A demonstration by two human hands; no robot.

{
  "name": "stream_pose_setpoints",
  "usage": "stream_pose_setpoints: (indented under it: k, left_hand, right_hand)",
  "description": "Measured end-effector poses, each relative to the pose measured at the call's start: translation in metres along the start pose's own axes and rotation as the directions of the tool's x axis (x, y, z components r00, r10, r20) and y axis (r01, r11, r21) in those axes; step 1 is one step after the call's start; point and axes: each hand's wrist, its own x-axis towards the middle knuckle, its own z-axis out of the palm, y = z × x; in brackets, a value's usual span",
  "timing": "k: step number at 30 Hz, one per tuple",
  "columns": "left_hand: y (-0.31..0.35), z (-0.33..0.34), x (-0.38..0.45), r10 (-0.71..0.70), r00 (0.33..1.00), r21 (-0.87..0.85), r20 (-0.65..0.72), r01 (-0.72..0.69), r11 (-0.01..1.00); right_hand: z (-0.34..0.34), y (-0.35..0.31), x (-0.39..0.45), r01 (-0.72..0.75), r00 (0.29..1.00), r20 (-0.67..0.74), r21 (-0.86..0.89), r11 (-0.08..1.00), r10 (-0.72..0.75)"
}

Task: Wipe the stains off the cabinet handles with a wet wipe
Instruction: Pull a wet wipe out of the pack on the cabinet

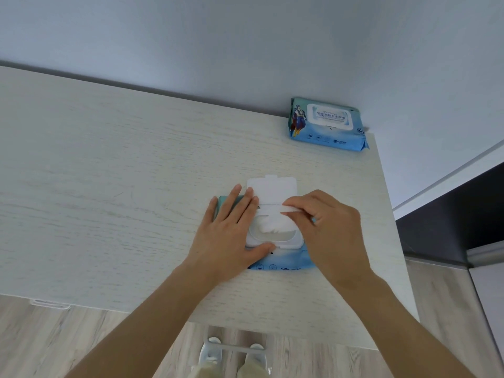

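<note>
A blue pack of wet wipes lies on the pale wooden cabinet top, its white lid flipped open toward the wall. My left hand lies flat on the pack's left side, fingers straight, thumb along the lid frame's front edge. My right hand pinches a white wet wipe that sticks out of the pack's opening. A metal cabinet handle shows below the top's front edge, near my feet.
A second, shut pack of wet wipes lies at the back right corner against the wall. Another handle shows under the front edge at left. The top's right edge borders a dark unit. Wood floor lies below.
</note>
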Motion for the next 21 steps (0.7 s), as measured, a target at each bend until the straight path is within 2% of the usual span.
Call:
stream_pose_setpoints:
  k: [3,6,10,13,17,21]
  left_hand:
    - [0.001,-0.001,0.0,0.009,1.0,0.0,0.003,-0.009,1.0]
    - [0.001,-0.001,0.0,0.01,1.0,-0.007,-0.008,-0.01,1.0]
    - [0.001,-0.001,-0.001,0.012,1.0,-0.006,-0.015,-0.012,1.0]
    - [0.001,-0.002,-0.001,0.012,1.0,0.003,-0.01,-0.012,1.0]
    - [0.002,-0.003,-0.001,0.003,1.0,0.005,-0.011,-0.003,1.0]
    - [0.003,-0.003,-0.001,0.005,1.0,0.003,-0.01,-0.005,1.0]
  right_hand:
    - [0.003,-0.001,0.0,-0.099,0.981,0.161,-0.077,0.992,0.111]
    - [0.013,-0.003,0.001,-0.075,0.944,0.298,-0.22,0.973,0.141]
    - [0.02,-0.005,0.007,-0.088,0.929,0.353,-0.078,0.993,0.11]
    - [0.015,-0.001,0.006,-0.114,0.936,0.331,-0.026,0.993,0.116]
    - [0.006,0.005,-0.003,-0.112,0.974,0.208,0.081,0.99,0.093]
    - [0.013,0.005,0.0,-0.166,0.971,0.183,0.057,0.985,0.153]
